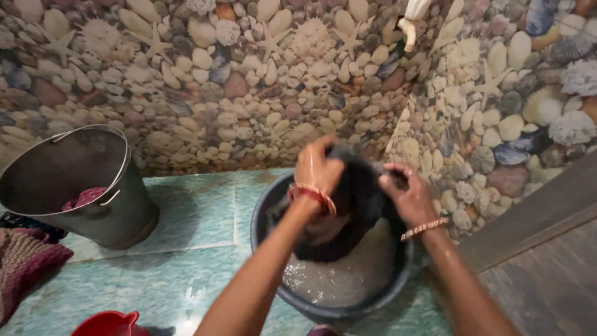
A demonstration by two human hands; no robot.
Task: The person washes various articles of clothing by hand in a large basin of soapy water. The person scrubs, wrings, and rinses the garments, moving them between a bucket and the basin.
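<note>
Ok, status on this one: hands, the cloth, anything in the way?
Left hand and right hand both gripping the dark cloth. Cloth lifted, wet, over the tub of foamy water. Metal bucket off to the left, nothing blocking.

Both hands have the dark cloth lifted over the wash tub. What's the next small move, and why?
Probably twist the dark cloth between the two hands, keeping it over the dark tub. The left hand and right hand both grip its top, and it hangs above the foamy water, so wringing there should send the runoff back into the tub, not onto the green tiled floor.
</note>
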